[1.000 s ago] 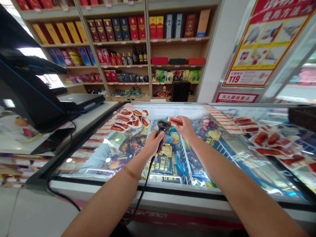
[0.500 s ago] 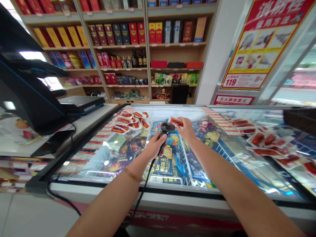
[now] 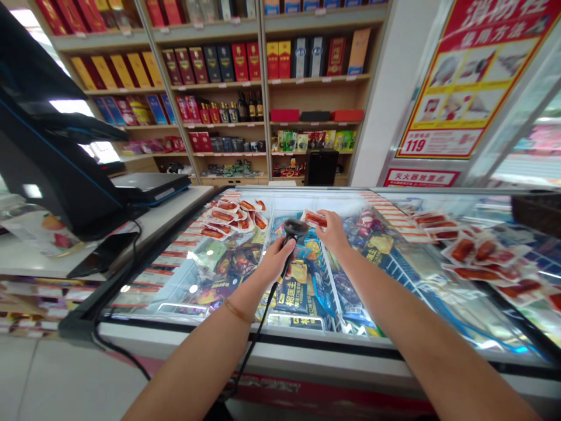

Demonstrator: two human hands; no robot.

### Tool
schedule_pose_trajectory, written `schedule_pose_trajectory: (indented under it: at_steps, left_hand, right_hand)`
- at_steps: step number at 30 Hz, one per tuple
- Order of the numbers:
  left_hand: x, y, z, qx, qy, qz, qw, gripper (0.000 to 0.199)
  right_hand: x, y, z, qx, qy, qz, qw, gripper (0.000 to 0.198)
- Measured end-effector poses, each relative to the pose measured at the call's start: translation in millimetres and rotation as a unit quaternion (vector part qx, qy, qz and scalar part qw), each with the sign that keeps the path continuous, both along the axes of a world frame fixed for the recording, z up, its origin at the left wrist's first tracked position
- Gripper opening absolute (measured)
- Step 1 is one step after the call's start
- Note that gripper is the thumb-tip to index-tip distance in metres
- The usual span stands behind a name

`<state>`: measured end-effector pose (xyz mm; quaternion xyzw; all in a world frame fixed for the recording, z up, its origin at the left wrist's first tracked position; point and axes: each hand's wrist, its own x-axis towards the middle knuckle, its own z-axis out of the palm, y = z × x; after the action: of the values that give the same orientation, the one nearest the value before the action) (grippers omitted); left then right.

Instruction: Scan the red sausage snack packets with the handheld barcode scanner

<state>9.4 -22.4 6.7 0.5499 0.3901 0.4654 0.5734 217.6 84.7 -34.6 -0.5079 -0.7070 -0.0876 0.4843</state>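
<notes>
My left hand [image 3: 279,257] is wrapped round the handle of a black corded barcode scanner [image 3: 295,228], its head tilted up over the freezer glass. Just right of the scanner head, my right hand [image 3: 331,231] pinches a vacuum-packed sausage [image 3: 314,218] by its right end. The scanner and the pack are close together; a small gap seems to separate them. To the left, several similar sausage packs [image 3: 234,217] lie in a heap on the glass. More sausage packs [image 3: 484,251] are spread over the glass at the right.
Beneath the glass lid of the chest freezer [image 3: 307,345] are baskets of bagged frozen goods [image 3: 293,292]. A counter at the left bears a weighing scale [image 3: 151,186] and a dark phone-like slab [image 3: 103,254]. The scanner's cable [image 3: 258,333] hangs over the front edge. Stocked shelves [image 3: 263,82] stand behind.
The view has shifted slightly, so the surroundings sit a little further right. Both hands keep their holds on the scanner and the sausage pack, with hardly any movement.
</notes>
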Motion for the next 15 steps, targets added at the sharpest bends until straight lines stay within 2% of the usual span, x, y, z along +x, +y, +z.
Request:
schedule_pose_trajectory:
  at_steps: [4,8,11,15]
  left_hand:
    - [-6.6,-3.0,14.4,-0.039,-0.016,0.093,0.995,0.045]
    - [-34.5,-6.3,35.0,-0.06,-0.048,0.132,0.988,0.044]
    - [-69.7,-9.9,45.5,-0.035,-0.056,0.179,0.982,0.042]
    - [-120.8,-18.1,52.3,0.0,-0.045,0.26,0.965,0.041]
  right_hand:
    - [0.0,4.8,-2.9,-0.014,0.003,0.001,1.0,0.043]
    - [-18.5,14.0,3.8,-0.035,-0.021,0.044,0.998,0.027]
    - [-55.8,28.7,18.2,-0.049,0.008,0.046,0.998,0.02]
    - [-128.4,56.1,42.7,-0.072,0.058,0.059,0.994,0.019]
